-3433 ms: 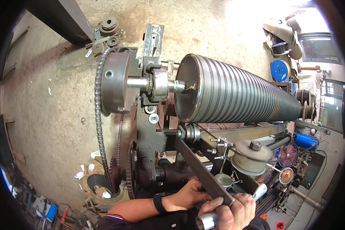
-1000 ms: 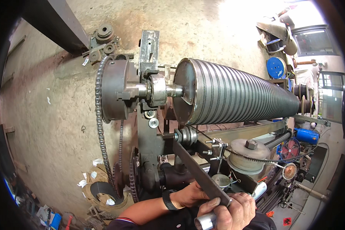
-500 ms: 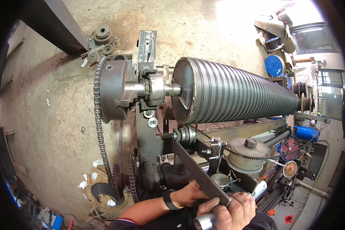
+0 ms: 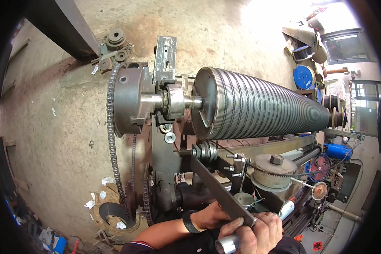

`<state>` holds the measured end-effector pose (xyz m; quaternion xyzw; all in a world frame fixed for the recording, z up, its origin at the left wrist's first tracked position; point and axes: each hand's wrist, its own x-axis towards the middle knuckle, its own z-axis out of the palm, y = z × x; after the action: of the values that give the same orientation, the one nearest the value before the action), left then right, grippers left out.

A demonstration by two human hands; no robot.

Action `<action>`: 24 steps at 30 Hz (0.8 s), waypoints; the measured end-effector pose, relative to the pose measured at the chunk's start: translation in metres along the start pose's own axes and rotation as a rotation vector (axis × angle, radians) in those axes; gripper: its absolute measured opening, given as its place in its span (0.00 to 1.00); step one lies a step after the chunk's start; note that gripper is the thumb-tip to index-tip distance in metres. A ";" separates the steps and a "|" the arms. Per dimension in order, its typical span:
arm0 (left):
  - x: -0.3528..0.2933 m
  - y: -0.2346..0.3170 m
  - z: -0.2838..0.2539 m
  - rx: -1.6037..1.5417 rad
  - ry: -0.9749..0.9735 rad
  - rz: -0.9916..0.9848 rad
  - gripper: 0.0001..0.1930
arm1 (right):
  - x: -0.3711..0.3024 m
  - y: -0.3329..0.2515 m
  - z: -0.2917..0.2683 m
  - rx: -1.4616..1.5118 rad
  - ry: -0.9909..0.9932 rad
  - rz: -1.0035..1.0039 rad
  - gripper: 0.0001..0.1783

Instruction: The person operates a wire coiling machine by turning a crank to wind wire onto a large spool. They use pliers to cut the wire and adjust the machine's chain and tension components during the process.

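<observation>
Flat steel bar (image 4: 221,191) is at about 5 o'clock in the view, lying on a slant, with its far end aimed at 11 o'clock, right by a bolted roller (image 4: 207,150). Right hand (image 4: 261,232) has a proper grip on a silver tube (image 4: 229,244), fingers curled over it, and the thumb sits against the near end of the bar. Left hand (image 4: 211,216), black wristband (image 4: 189,222) and all, is up against the bar from the 7 o'clock side, but the fingertips go behind the steel, so can't tell if that grip is clenched or loose. Round metal cup (image 4: 245,199) just beside the bar, grey pulley (image 4: 273,172) with a big nut on top at 4 o'clock. Big grooved drum (image 4: 266,106) fills 2 to 3 o'clock, and a chain (image 4: 110,111) hangs around 9.
</observation>
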<state>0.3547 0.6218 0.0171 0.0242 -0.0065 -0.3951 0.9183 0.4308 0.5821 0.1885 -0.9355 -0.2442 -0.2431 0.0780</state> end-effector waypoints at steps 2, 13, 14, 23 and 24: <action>-0.004 0.005 0.005 -0.005 0.039 0.051 0.15 | -0.001 -0.001 0.004 -0.010 0.028 0.021 0.07; -0.004 0.006 0.012 0.151 -0.054 0.381 0.10 | -0.005 0.012 -0.016 0.095 -0.194 -0.085 0.08; -0.006 0.005 0.005 0.244 -0.079 0.404 0.10 | -0.006 0.013 -0.016 0.106 -0.203 -0.106 0.07; -0.014 -0.050 -0.063 0.671 -0.120 0.519 0.14 | -0.009 0.009 0.000 0.010 0.069 -0.058 0.05; -0.017 -0.052 -0.068 0.701 -0.112 0.529 0.14 | -0.009 0.009 0.003 0.009 0.098 -0.068 0.06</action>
<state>0.3075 0.6017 -0.0529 0.3102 -0.1958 -0.1212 0.9224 0.4300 0.5713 0.1808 -0.9133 -0.2730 -0.2898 0.0859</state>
